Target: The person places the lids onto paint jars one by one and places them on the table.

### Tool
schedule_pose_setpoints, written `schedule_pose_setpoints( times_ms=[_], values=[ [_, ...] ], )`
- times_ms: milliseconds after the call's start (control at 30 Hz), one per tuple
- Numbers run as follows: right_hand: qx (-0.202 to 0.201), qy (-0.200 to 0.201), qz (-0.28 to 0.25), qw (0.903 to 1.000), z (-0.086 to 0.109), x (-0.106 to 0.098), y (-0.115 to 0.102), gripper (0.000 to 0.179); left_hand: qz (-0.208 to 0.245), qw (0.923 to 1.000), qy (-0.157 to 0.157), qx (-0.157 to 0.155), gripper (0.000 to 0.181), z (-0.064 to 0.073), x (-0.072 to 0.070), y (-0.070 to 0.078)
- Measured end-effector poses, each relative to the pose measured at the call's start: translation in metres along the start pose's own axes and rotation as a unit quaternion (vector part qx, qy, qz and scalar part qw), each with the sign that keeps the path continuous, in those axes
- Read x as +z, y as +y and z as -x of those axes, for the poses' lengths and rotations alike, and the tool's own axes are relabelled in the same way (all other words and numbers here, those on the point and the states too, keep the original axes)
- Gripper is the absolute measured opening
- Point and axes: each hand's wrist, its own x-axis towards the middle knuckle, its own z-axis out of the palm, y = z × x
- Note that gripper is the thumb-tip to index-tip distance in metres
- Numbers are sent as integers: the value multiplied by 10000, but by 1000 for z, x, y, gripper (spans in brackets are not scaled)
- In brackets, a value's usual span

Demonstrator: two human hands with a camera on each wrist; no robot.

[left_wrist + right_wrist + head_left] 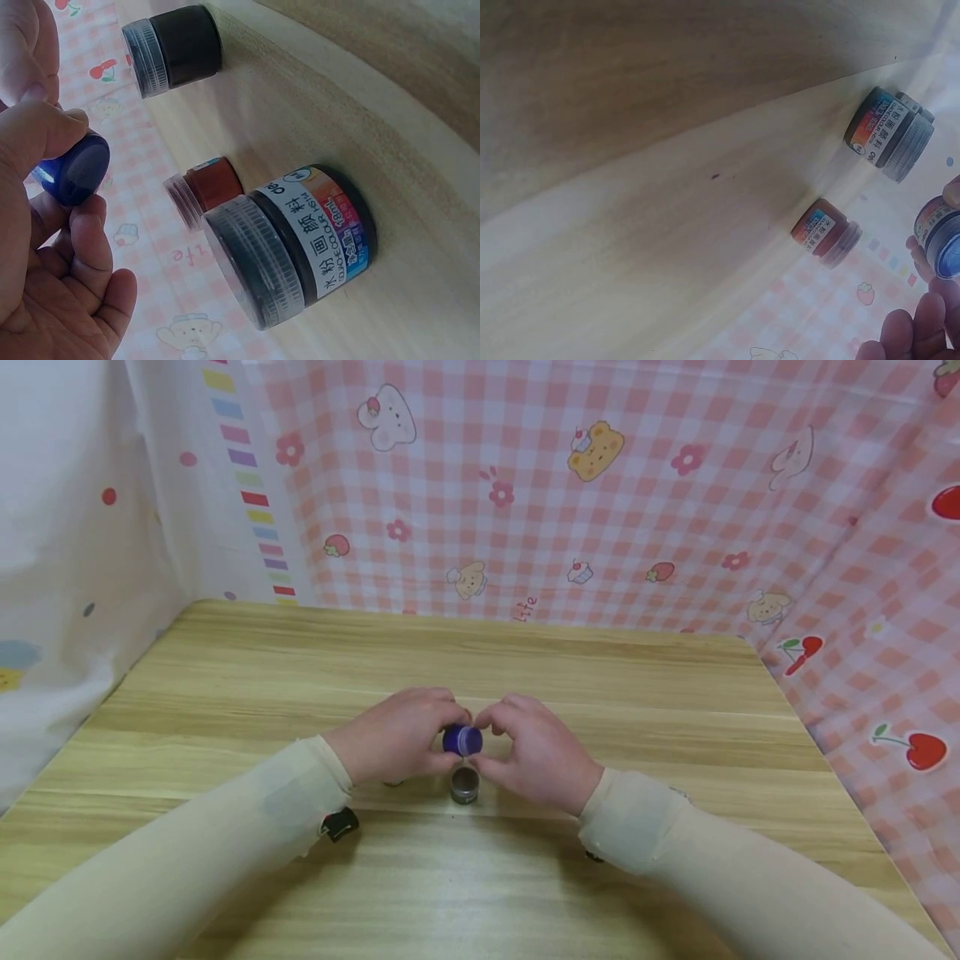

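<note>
My left hand (pixel 397 735) grips a small paint jar of blue paint (pixel 453 740), tipped sideways, with its clear lid (pixel 471 742) turned to the right. In the left wrist view, the left thumb and fingers pinch the blue jar (pixel 88 166) near its base. The right hand (pixel 536 756) has its thumb and index fingertip at opposite sides of the lid's rim. Seen from the right wrist, fingers (pixel 922 322) curl beside the lidded end of the blue jar (pixel 933 225). Just below the hands stands a dark paint jar (pixel 465 787) on the table.
A reddish-brown paint jar (pixel 217 184) stands behind the hands. Close to the left wrist is a black jar (pixel 322 232) with a clear lid, mostly hidden in the head view. The wooden table (pixel 465 893) meets a pink checked cloth (pixel 510 527) at the back.
</note>
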Motion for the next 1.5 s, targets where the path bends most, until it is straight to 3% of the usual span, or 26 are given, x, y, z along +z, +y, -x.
schedule_pose_setpoints(
  times_ms=[467,667,900,1133,1333,1500],
  values=[
    [44,-49,-33,10000,-1,-1,-2,27,-48,10000,17,54,27,-2,2,-1],
    [23,12,-1,10000,-1,-1,-1,35,-19,10000,21,23,31,-1,1,0],
    [3,28,48,10000,-2,-1,-1,26,-32,10000,45,19,28,-1,2,-1],
    [16,17,-72,10000,-2,-2,-2,34,52,9999,98,-3,31,-1,1,-1],
    [-19,27,2,10000,-2,-1,-2,27,7,9999,105,65,29,-1,0,-1],
    [49,13,-34,10000,-2,-1,-2,35,30,10000,85,27,31,-1,1,-1]
  ],
)
